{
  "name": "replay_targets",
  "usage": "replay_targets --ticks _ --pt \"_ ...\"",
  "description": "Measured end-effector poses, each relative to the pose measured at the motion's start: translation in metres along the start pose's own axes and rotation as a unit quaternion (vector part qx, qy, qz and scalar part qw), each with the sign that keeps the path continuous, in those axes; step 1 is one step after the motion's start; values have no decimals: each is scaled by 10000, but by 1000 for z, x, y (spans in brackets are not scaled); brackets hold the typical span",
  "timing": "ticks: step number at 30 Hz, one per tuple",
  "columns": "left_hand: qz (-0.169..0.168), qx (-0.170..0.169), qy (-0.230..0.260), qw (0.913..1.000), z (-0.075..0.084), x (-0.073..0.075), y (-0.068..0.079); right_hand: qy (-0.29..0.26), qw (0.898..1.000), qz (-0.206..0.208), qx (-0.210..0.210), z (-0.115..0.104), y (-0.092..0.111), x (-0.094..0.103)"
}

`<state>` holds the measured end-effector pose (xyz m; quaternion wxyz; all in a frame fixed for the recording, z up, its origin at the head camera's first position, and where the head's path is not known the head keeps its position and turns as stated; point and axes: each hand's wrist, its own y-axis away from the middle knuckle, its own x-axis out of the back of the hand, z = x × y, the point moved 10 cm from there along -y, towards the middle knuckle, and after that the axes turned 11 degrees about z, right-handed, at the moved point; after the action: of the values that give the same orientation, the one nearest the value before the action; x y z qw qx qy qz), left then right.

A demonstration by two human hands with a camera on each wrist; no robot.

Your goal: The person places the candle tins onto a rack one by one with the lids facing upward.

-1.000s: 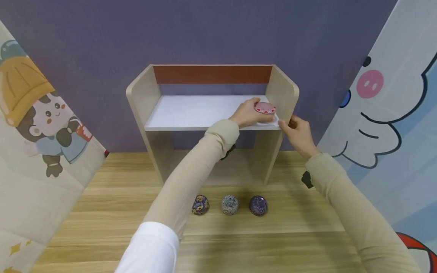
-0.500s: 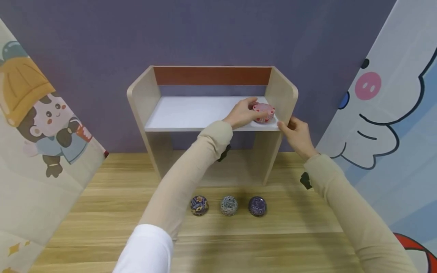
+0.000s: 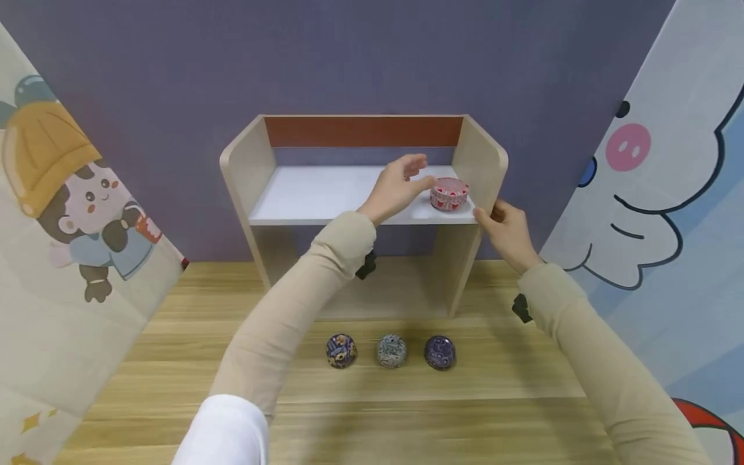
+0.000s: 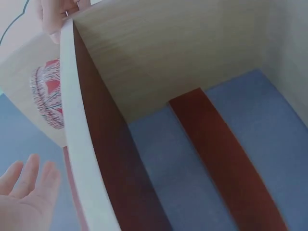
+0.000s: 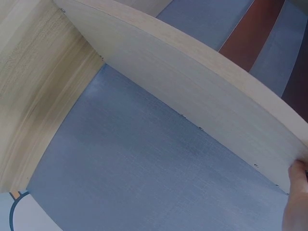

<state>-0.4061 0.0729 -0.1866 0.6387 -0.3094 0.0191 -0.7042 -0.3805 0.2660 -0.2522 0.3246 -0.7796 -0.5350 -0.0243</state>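
A round pink tin with red patterns (image 3: 449,195) rests on the upper white shelf board (image 3: 314,190), near its right end. My left hand (image 3: 391,190) is just left of the tin, fingers spread and holding nothing; the thumb tip overlaps the tin's edge in the head view. In the left wrist view that hand (image 4: 31,202) appears apart from the tin (image 4: 47,94). At the small bookshelf's right side panel (image 3: 481,158), my right hand (image 3: 510,234) grips the front edge, thumb in front and fingers behind. Only part of this hand (image 5: 297,199) shows in the right wrist view.
Three round patterned tins stand in a row before the bookshelf: a blue-and-yellow one (image 3: 341,351), a grey-white one (image 3: 392,351) and a dark purple one (image 3: 440,352). The wooden tabletop (image 3: 407,420) lies beneath. Cartoon panels flank both sides; a blue-grey wall (image 3: 360,58) is behind.
My left hand has set the pink tin down on the upper board, let go of it and drawn back to the left. The right hand keeps its place on the side panel.
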Motion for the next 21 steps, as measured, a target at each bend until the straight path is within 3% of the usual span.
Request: replay_targets --ticks 11,16,21 --pt "91 -711 -375 9967 12 18 32 19 9999 67 -83 3 -1 1" --pt "-98 -1327 -944 9866 23 16 52 33 10000 49 -73 2 -1 2" --pt "-465 -1645 -1614 9720 25 12 72 51 10000 -20 -83 2 0 0"
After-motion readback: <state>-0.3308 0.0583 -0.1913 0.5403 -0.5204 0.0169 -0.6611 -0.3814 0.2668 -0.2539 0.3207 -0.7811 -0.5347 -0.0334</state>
